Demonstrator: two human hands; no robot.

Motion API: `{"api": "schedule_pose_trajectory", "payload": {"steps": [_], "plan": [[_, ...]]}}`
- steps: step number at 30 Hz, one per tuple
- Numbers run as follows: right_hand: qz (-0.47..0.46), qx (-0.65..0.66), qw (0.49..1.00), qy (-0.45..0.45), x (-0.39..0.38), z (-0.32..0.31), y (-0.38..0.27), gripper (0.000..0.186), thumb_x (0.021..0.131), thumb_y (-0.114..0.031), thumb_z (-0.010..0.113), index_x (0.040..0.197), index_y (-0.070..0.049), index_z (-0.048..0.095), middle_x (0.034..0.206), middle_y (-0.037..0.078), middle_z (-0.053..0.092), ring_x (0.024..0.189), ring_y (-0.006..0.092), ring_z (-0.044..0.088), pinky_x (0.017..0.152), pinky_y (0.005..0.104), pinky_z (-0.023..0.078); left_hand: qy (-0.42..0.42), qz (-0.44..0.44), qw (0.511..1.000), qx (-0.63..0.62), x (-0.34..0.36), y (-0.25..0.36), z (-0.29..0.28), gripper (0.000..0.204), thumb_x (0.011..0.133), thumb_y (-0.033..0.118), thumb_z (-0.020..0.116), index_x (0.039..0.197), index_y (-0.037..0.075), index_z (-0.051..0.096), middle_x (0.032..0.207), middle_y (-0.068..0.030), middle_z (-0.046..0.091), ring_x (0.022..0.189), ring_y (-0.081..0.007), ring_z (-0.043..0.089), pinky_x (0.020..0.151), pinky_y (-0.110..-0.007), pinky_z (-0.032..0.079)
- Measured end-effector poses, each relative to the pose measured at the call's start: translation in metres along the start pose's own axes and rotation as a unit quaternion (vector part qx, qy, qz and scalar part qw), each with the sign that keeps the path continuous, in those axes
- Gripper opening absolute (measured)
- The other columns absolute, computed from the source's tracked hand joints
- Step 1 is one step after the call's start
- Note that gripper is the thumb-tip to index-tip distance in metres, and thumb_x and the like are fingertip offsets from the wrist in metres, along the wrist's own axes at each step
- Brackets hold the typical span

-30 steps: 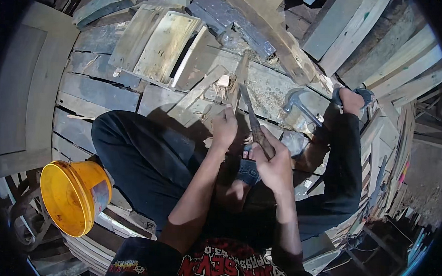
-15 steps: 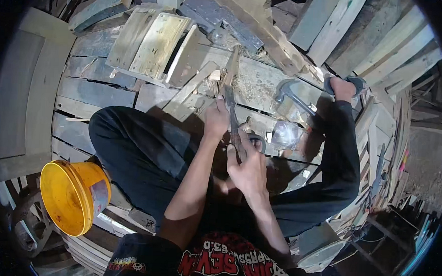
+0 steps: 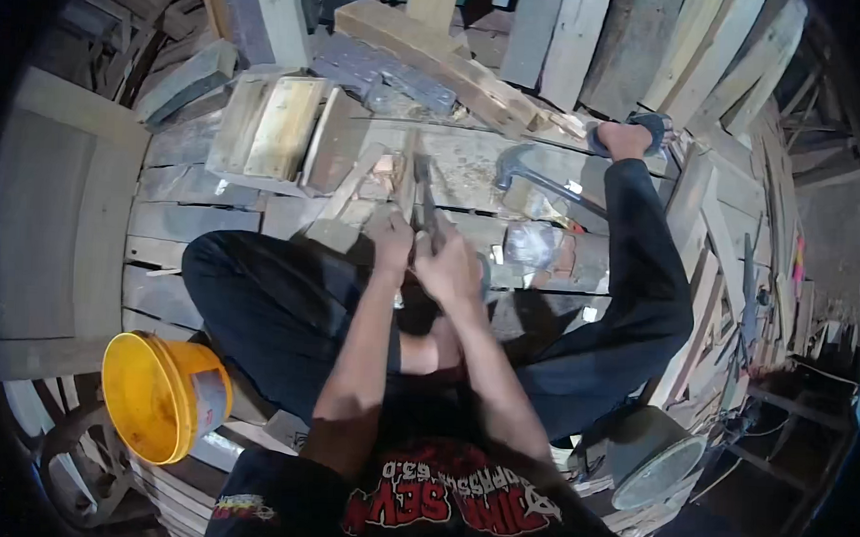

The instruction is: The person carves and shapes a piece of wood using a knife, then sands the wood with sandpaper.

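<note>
My left hand [image 3: 390, 240] is closed on a narrow wooden strip [image 3: 408, 168] that lies lengthwise in front of me. My right hand [image 3: 444, 261] grips a long dark blade tool [image 3: 427, 195], its tip pointing away from me along the strip's right side. Small pale chips [image 3: 385, 165] and a loose batten [image 3: 349, 186] lie just left of them. To the right, a claw hammer [image 3: 540, 181] rests on the planks near a crumpled clear plastic bag [image 3: 533, 246].
Nailed board pieces [image 3: 268, 127] lie ahead left, beams [image 3: 411, 39] and leaning planks [image 3: 574, 54] beyond. A yellow bucket [image 3: 134, 400] is at my lower left, a grey bucket [image 3: 654, 459] lower right. A panel door [image 3: 43, 232] stands left; my bare legs and feet frame the work area.
My right hand and the blade have moved leftward and forward, closer beside my left hand and the strip. The view has shifted, showing more of the grey bucket.
</note>
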State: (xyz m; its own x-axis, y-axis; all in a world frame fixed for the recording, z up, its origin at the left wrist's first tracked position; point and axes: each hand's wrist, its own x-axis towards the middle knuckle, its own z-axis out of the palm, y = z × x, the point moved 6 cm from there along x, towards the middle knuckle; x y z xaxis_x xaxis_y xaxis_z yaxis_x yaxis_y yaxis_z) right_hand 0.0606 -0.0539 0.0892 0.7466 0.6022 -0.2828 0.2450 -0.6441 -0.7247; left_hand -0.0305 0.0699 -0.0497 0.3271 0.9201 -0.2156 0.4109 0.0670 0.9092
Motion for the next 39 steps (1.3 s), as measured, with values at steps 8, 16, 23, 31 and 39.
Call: {"api": "schedule_pose_trajectory", "payload": {"steps": [8, 16, 23, 31, 39], "plan": [[-0.02, 0.142, 0.989, -0.041, -0.02, -0.037, 0.015, 0.045, 0.097, -0.015, 0.062, 0.137, 0.005, 0.061, 0.118, 0.026, 0.074, 0.11, 0.0288, 0.073, 0.096, 0.0357, 0.054, 0.001, -0.041, 0.999, 0.028, -0.005, -0.01, 0.026, 0.05, 0.108, 0.035, 0.043, 0.122, -0.009, 0.063, 0.113, -0.0278, 0.07, 0.093, -0.0461, 0.067, 0.09, -0.05, 0.052], [-0.018, 0.149, 0.986, -0.073, -0.025, -0.071, 0.034, 0.049, 0.095, -0.021, 0.066, 0.139, 0.001, 0.061, 0.121, 0.025, 0.073, 0.114, 0.0353, 0.072, 0.097, 0.0376, 0.054, -0.198, -0.252, 0.941, -0.106, -0.015, 0.046, 0.023, 0.064, 0.1, 0.048, 0.059, 0.136, -0.005, 0.058, 0.122, -0.0175, 0.066, 0.113, -0.024, 0.06, 0.101, -0.038, 0.046], [-0.056, -0.042, 0.997, -0.044, -0.036, -0.097, -0.001, 0.064, 0.084, -0.041, 0.076, 0.134, -0.002, 0.067, 0.105, 0.028, 0.074, 0.097, 0.0434, 0.073, 0.086, 0.0464, 0.059, -0.122, -0.121, 0.985, 0.032, -0.006, 0.034, 0.039, 0.069, 0.103, 0.046, 0.054, 0.137, -0.013, 0.045, 0.137, -0.0345, 0.053, 0.134, -0.0452, 0.05, 0.111, -0.046, 0.039], [0.0, -0.153, 0.987, -0.056, -0.052, -0.093, -0.004, 0.061, 0.087, -0.041, 0.069, 0.139, -0.009, 0.065, 0.092, 0.031, 0.073, 0.086, 0.0491, 0.073, 0.081, 0.053, 0.06, -0.014, 0.039, 0.987, 0.153, 0.002, 0.04, 0.052, 0.047, 0.106, 0.028, 0.044, 0.088, -0.009, 0.067, 0.088, -0.0365, 0.067, 0.09, -0.0554, 0.065, 0.082, -0.06, 0.051], [-0.007, -0.111, 0.993, -0.038, -0.046, -0.079, 0.005, 0.054, 0.087, -0.032, 0.071, 0.136, -0.01, 0.066, 0.09, 0.029, 0.074, 0.085, 0.0479, 0.073, 0.081, 0.053, 0.06, -0.011, 0.006, 0.983, 0.184, -0.001, 0.048, 0.051, 0.051, 0.108, 0.027, 0.041, 0.084, -0.008, 0.069, 0.084, -0.0371, 0.067, 0.085, -0.0545, 0.067, 0.078, -0.061, 0.052]]}}
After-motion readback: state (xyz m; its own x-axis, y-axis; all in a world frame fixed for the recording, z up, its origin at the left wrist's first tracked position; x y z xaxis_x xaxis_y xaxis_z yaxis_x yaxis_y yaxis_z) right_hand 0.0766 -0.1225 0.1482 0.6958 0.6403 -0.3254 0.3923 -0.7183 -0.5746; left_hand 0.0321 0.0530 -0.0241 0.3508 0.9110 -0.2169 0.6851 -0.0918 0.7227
